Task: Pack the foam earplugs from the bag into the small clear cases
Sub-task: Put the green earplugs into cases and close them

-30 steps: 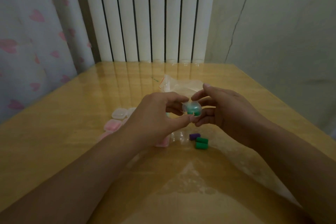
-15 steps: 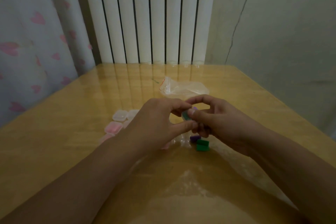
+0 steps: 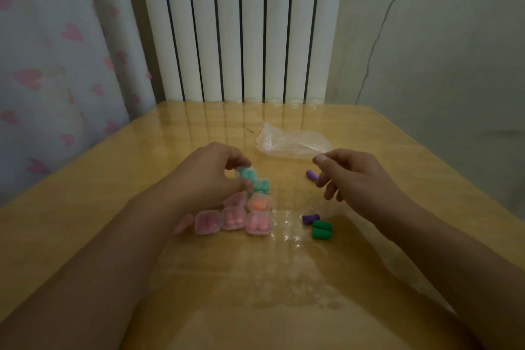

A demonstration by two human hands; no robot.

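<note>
My left hand (image 3: 211,172) pinches a small clear case holding teal earplugs (image 3: 246,173) down at the table, beside a second teal-filled case (image 3: 261,185). In front of them lie an orange-filled case (image 3: 260,203) and several pink-filled cases (image 3: 233,218). My right hand (image 3: 355,175) hovers apart to the right with loosely curled fingers, holding nothing. A purple earplug (image 3: 311,174) lies just left of its fingers. Another purple earplug (image 3: 310,218) and two green earplugs (image 3: 321,229) lie nearer to me. The clear zip bag (image 3: 292,143) lies behind, looking empty.
The glossy wooden table (image 3: 113,179) runs back to a white radiator (image 3: 241,25). A curtain with pink hearts (image 3: 51,60) hangs on the left, and a cracked wall (image 3: 440,51) stands on the right.
The hands held the teal case together above the table; now they have parted. My left hand has brought the case down among the filled cases, and my right hand has drawn away to the right.
</note>
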